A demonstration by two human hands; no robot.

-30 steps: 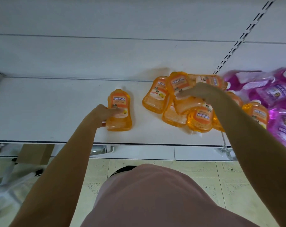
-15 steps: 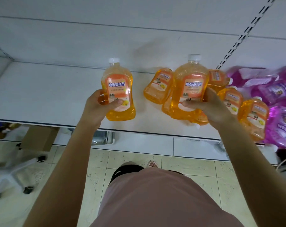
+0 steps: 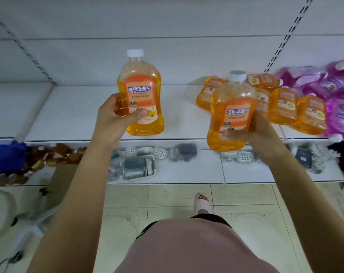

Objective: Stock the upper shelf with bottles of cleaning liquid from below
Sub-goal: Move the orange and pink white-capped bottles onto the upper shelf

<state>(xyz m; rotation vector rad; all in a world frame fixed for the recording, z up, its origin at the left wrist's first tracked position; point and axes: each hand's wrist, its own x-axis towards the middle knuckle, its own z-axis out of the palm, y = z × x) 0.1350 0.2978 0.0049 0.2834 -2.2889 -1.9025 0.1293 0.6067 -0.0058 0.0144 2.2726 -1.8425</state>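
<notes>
Two orange bottles of cleaning liquid are in hand. The left bottle (image 3: 140, 95), centre-left of the frame, stands upright with its white cap uppermost and its orange label facing the camera. The left hand (image 3: 113, 119) grips its lower side, thumb pressed across the label and fingers curled behind. Its base appears to be lifted off the white shelf (image 3: 68, 111), though the angle does not settle this. The right bottle (image 3: 231, 113), right of centre, is cap-up and leans slightly. Its base hangs in front of the shelf's front edge. The right hand (image 3: 259, 133) grips it low, thumb on the front and fingers wrapped round the far side. Behind that bottle, a cluster of orange bottles (image 3: 283, 104) lies flat on the shelf, touching and partly overlapping. Purple bottles (image 3: 336, 89) lie heaped just beside them at the right edge of the frame. A lower shelf (image 3: 186, 174) beneath carries packaged soap dishes (image 3: 139, 164). A tiled floor (image 3: 177, 196) and one sandalled foot (image 3: 201, 201) show at the bottom centre.
</notes>
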